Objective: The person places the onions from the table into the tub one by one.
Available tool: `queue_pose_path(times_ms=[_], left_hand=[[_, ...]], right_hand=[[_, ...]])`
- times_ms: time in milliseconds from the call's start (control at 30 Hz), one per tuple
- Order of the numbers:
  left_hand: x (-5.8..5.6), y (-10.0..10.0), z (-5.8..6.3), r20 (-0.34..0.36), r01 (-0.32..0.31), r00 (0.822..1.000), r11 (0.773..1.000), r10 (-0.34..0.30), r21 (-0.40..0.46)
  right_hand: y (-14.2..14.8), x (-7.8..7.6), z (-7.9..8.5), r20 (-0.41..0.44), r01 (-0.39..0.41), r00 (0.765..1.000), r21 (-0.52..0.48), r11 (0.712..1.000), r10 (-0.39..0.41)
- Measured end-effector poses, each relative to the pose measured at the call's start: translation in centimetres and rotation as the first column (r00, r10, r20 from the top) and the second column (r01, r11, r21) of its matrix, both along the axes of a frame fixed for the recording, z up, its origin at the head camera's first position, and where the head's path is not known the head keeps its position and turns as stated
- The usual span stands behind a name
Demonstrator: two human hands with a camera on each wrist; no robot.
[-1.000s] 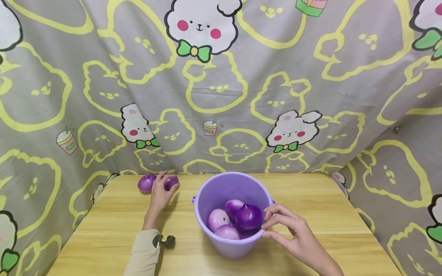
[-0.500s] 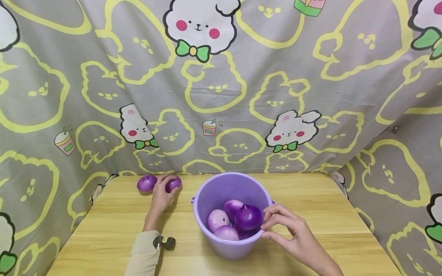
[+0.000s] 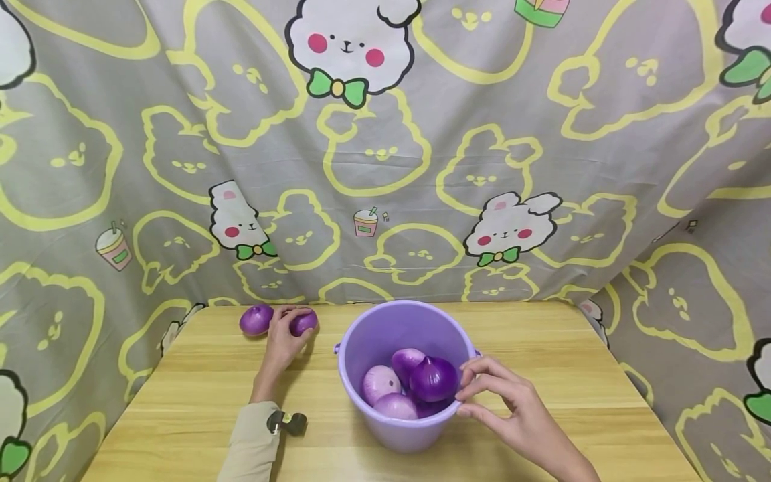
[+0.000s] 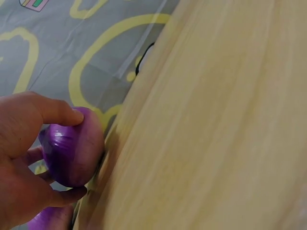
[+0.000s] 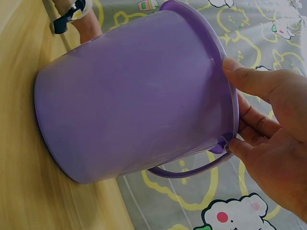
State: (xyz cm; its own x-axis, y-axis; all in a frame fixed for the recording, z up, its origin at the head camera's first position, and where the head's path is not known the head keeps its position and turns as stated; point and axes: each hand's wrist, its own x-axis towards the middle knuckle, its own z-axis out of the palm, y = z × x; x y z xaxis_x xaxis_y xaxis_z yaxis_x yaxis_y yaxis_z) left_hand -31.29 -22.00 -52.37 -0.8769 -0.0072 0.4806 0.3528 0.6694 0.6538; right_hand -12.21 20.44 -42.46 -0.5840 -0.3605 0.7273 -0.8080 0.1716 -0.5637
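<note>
At the back left of the table, my left hand [image 3: 283, 340] holds a purple onion [image 3: 304, 323] between thumb and fingers. In the left wrist view the thumb lies on one side of this onion [image 4: 79, 148] and fingertips on the other, low by the table. A second purple onion [image 3: 255, 320] sits just left of that hand. My right hand [image 3: 510, 405] pinches the right rim of a light purple bucket [image 3: 405, 435], thumb outside. Inside the bucket lie several onions, a dark one [image 3: 434, 379] on top and a paler one [image 3: 381, 381] at the left.
The bucket stands upright on a wood-grain table [image 3: 181, 408]. Its handle [image 5: 192, 171] hangs down on the far side from the person. A grey curtain [image 3: 385, 268] with cartoon prints drapes right behind the table. A black wrist camera [image 3: 287, 423] sits at the left cuff.
The left hand has closed in around its onion, which has shifted slightly to the right. The right hand and the bucket have stayed in place.
</note>
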Motion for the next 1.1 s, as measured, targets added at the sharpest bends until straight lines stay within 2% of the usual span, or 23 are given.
queue_pose_path(times_ms=[400, 633, 867, 1100], left_hand=[[1.0, -0.4, 0.3, 0.022, -0.009, 1.000, 0.999, 0.009, 0.031], [1.6, -0.4, 0.8, -0.019, -0.019, 1.000, 0.999, 0.020, 0.049], [1.9, -0.3, 1.7, -0.024, -0.021, 0.999, 0.998, 0.022, 0.057], [2.4, -0.1, 2.7, -0.075, -0.008, 0.997, 0.998, 0.013, 0.067]], right_hand=[[0.0, 0.0, -0.2, -0.007, -0.005, 1.000, 0.001, 1.000, 0.005], [0.0, 0.1, -0.2, 0.000, -0.006, 1.000, 0.001, 1.000, 0.006], [0.1, 0.2, -0.2, 0.001, -0.005, 1.000, 0.004, 1.000, 0.005], [0.2, 0.2, -0.1, -0.007, 0.001, 1.000, 0.005, 1.000, -0.001]])
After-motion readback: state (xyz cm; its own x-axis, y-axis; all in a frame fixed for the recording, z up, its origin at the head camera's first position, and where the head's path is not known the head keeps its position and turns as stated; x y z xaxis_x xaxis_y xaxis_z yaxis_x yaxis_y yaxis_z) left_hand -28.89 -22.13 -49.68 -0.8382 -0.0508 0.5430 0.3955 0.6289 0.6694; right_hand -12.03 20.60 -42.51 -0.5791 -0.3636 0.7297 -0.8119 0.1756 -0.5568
